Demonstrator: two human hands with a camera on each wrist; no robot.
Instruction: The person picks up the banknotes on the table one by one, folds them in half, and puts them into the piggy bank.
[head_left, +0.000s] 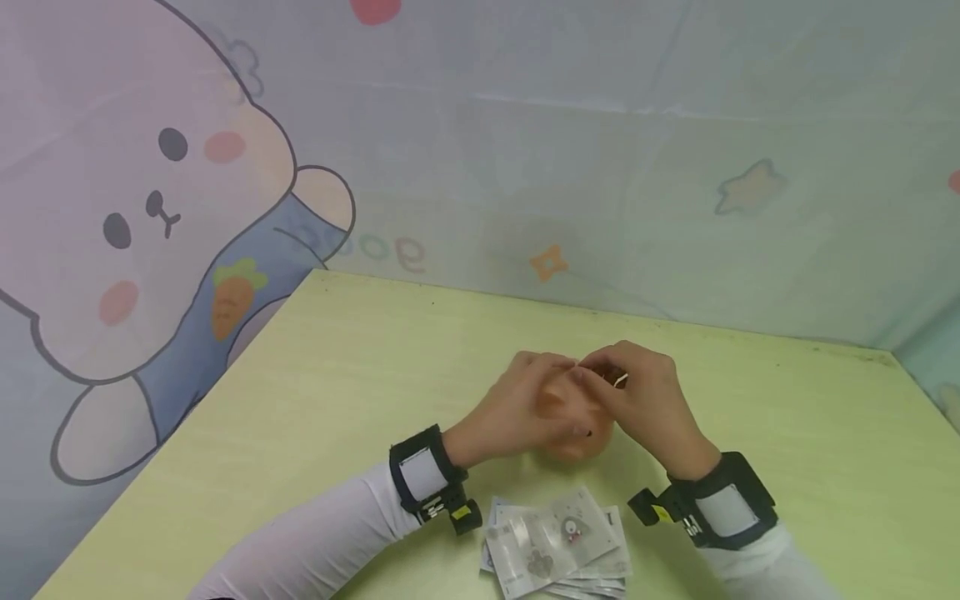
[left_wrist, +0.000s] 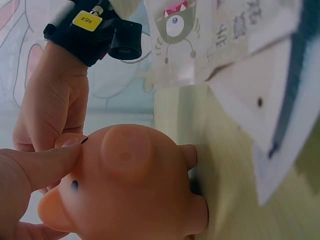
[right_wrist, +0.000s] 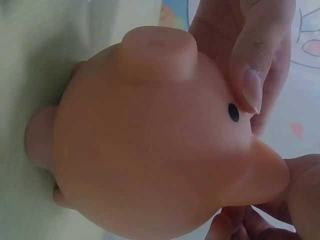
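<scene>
A pink piggy bank (head_left: 573,437) stands on the pale green table (head_left: 337,375), between both hands. My left hand (head_left: 543,375) grips its left side, and the thumb (left_wrist: 42,165) presses beside the black eye (left_wrist: 74,185). My right hand (head_left: 603,372) hovers over the top of the pig and pinches a small yellowish piece (head_left: 620,380), too small to identify. In the right wrist view the piggy bank (right_wrist: 150,135) fills the frame, with the left thumb (right_wrist: 252,65) by its eye and my right fingers (right_wrist: 300,195) at its ear.
A loose stack of printed paper notes (head_left: 555,542) lies near the table's front edge, between my wrists. A cartoon-rabbit cloth (head_left: 135,208) hangs behind and to the left. Both wrists carry black camera bands (head_left: 427,479).
</scene>
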